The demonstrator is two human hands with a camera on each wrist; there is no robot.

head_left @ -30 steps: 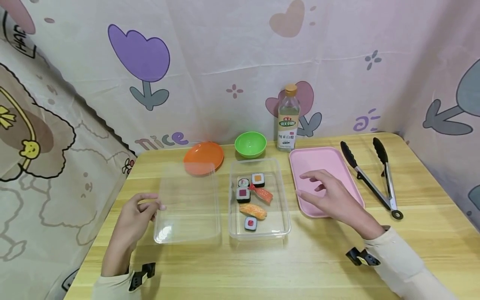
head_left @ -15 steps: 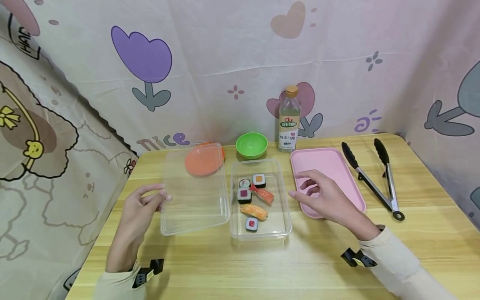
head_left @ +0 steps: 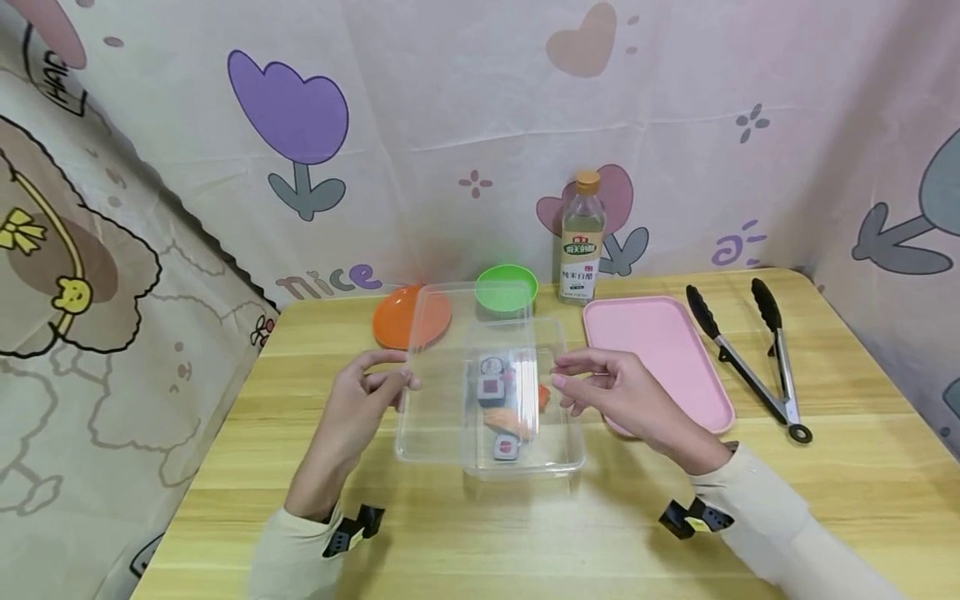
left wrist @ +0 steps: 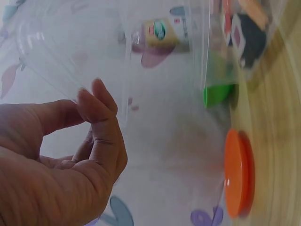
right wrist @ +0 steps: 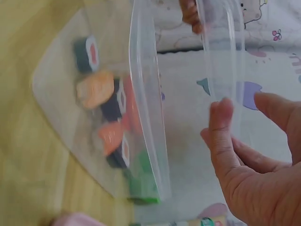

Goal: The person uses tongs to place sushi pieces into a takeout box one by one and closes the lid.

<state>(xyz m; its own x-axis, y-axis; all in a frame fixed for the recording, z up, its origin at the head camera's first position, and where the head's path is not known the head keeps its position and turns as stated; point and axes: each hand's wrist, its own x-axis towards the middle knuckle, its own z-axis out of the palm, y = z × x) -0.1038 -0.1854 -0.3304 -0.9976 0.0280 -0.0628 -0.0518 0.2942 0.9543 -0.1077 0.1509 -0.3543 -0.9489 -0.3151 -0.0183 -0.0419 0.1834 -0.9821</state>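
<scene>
My left hand (head_left: pixel 403 385) pinches the left rim of a clear plastic lid (head_left: pixel 450 367) and holds it tilted over a clear container (head_left: pixel 576 457) at the table's middle. Several toy sushi pieces (head_left: pixel 491 388) lie in the container, blurred through the lid. In the left wrist view, thumb and fingers of the left hand (left wrist: pixel 91 100) close on the lid (left wrist: pixel 94 42). My right hand (head_left: pixel 558 372) hovers at the lid's right edge. The right wrist view shows the right hand (right wrist: pixel 244 106) with thumb and forefinger apart beside the lid (right wrist: pixel 221 47), above the sushi (right wrist: pixel 96 89). Contact there is unclear.
An orange plate (head_left: pixel 393 321) and a green bowl (head_left: pixel 525 282) sit behind the container. A vinegar bottle (head_left: pixel 582 242) stands at the back. A pink tray (head_left: pixel 660 350) lies to the right, with black-tipped tongs (head_left: pixel 750 362) beyond it. Printed curtains wall in the wooden table (head_left: pixel 525 533).
My left hand has lifted the lid off the table and carried it right, over the sushi container. My right hand has moved left from the pink tray to the lid's right edge.
</scene>
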